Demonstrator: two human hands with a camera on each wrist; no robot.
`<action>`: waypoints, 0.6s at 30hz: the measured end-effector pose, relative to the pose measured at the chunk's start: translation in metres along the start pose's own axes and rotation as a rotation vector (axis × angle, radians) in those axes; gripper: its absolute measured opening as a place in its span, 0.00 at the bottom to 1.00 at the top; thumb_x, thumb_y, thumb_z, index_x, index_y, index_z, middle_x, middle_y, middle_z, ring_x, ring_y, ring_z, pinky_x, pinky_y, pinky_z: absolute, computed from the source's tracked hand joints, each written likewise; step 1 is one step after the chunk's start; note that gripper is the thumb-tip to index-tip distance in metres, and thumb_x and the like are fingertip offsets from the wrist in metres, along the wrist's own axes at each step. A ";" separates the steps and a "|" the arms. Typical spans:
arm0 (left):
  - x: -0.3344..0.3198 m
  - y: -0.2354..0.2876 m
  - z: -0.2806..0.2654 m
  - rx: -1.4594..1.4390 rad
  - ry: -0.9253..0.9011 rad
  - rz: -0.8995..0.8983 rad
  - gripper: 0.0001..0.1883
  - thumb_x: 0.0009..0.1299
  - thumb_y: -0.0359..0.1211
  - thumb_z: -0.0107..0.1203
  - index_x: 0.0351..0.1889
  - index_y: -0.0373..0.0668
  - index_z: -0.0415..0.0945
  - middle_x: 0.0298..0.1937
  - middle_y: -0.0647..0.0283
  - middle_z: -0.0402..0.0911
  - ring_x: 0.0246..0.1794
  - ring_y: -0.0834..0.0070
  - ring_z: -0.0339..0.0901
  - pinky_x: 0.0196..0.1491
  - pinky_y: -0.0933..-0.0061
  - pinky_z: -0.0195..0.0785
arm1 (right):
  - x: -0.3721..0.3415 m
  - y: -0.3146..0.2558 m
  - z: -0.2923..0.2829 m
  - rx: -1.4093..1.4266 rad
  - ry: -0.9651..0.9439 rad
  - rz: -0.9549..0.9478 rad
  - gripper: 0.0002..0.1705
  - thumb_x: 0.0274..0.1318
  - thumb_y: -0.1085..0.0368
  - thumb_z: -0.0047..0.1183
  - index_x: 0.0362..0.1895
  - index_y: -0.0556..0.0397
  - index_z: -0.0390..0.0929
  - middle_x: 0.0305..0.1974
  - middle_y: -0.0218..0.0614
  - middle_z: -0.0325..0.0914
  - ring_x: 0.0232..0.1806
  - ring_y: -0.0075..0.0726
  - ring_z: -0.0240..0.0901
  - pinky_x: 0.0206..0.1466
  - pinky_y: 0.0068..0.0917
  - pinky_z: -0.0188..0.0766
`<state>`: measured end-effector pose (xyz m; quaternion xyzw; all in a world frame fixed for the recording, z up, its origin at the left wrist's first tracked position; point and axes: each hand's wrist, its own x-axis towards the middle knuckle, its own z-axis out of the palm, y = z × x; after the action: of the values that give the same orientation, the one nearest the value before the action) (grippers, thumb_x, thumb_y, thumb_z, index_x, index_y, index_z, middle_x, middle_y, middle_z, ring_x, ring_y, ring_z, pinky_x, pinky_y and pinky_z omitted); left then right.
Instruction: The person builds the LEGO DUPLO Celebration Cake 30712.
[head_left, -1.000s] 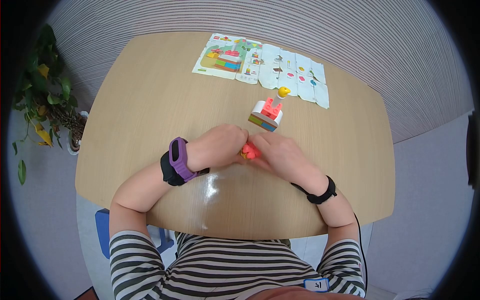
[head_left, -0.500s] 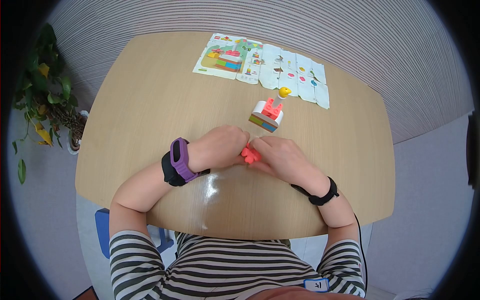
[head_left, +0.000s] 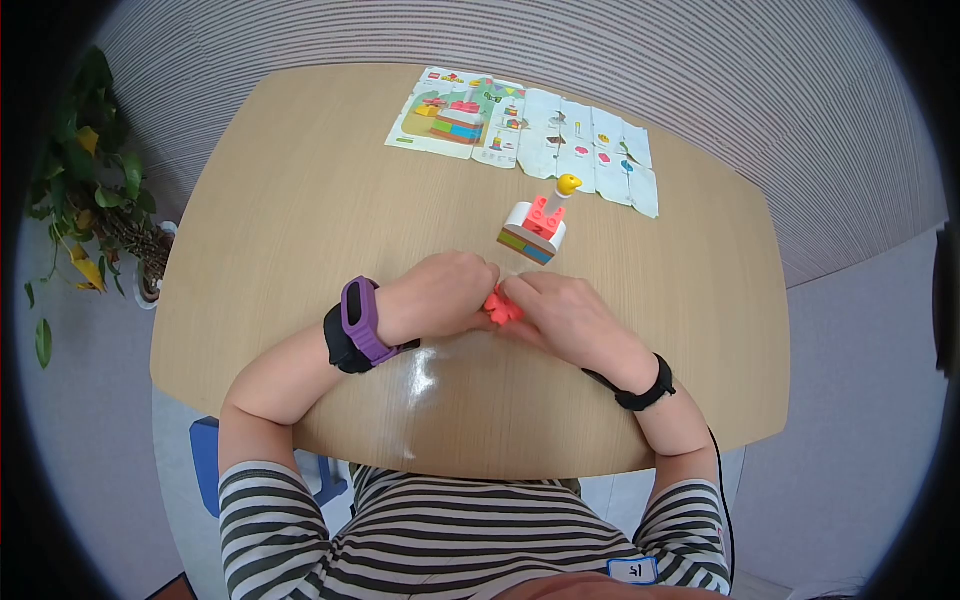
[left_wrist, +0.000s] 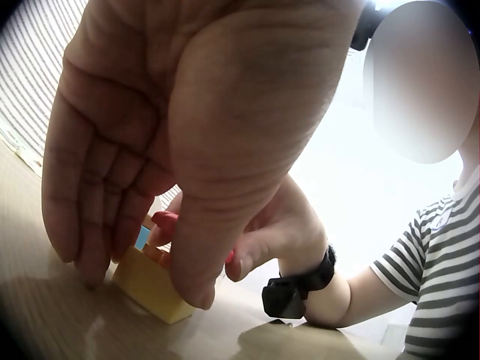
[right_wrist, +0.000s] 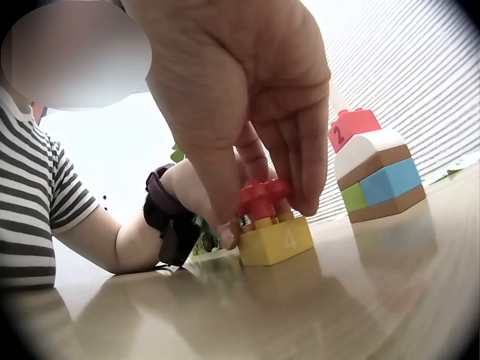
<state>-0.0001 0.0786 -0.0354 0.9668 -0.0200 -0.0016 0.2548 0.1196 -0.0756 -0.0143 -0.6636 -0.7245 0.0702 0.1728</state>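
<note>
Both hands meet in front of the person at a red flower-shaped piece (head_left: 502, 307) and a yellow brick (right_wrist: 274, 244) marked 4. The yellow brick stands upright on the table, studs up, and the red flower sits over its studs. My left hand (head_left: 440, 290) grips the brick between thumb and fingers. From the other side, my right hand (head_left: 570, 315) pinches the flower, thumb and fingertips close over the brick. Just beyond the hands stands a small stack of blocks (right_wrist: 390, 187), brown, green, blue and white, with a red brick (right_wrist: 354, 126) marked 2 on it.
A grey post with a yellow round top (head_left: 569, 184) rises from the stack. An unfolded instruction sheet (head_left: 555, 130) lies along the far side of the wooden table (head_left: 270, 200). A potted plant (head_left: 95, 190) stands left of the table.
The red flower has turned and now shows its petals more fully from above, covering the yellow seen earlier. Both hands have shifted only slightly; the stack has stayed put.
</note>
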 end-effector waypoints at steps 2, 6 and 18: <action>0.000 0.000 0.000 -0.012 0.004 0.005 0.17 0.56 0.38 0.64 0.28 0.34 0.72 0.28 0.52 0.77 0.32 0.55 0.76 0.38 0.60 0.69 | 0.000 0.001 0.002 -0.018 0.011 0.013 0.16 0.46 0.62 0.61 0.35 0.53 0.67 0.27 0.38 0.72 0.31 0.46 0.73 0.31 0.39 0.70; 0.000 0.000 0.000 0.019 -0.019 -0.006 0.18 0.56 0.39 0.65 0.28 0.34 0.72 0.28 0.52 0.77 0.32 0.55 0.76 0.38 0.60 0.69 | -0.002 0.003 0.000 -0.060 0.011 0.024 0.16 0.47 0.62 0.60 0.35 0.53 0.67 0.27 0.38 0.72 0.31 0.45 0.73 0.30 0.39 0.70; 0.000 0.001 0.001 -0.003 -0.003 0.008 0.16 0.58 0.38 0.62 0.28 0.34 0.73 0.28 0.51 0.77 0.33 0.54 0.76 0.39 0.60 0.70 | 0.000 0.001 0.005 -0.037 -0.002 0.008 0.16 0.48 0.61 0.60 0.35 0.53 0.67 0.26 0.39 0.72 0.29 0.45 0.73 0.29 0.38 0.70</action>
<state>-0.0002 0.0770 -0.0362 0.9663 -0.0243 -0.0019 0.2564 0.1188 -0.0751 -0.0189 -0.6695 -0.7232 0.0584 0.1594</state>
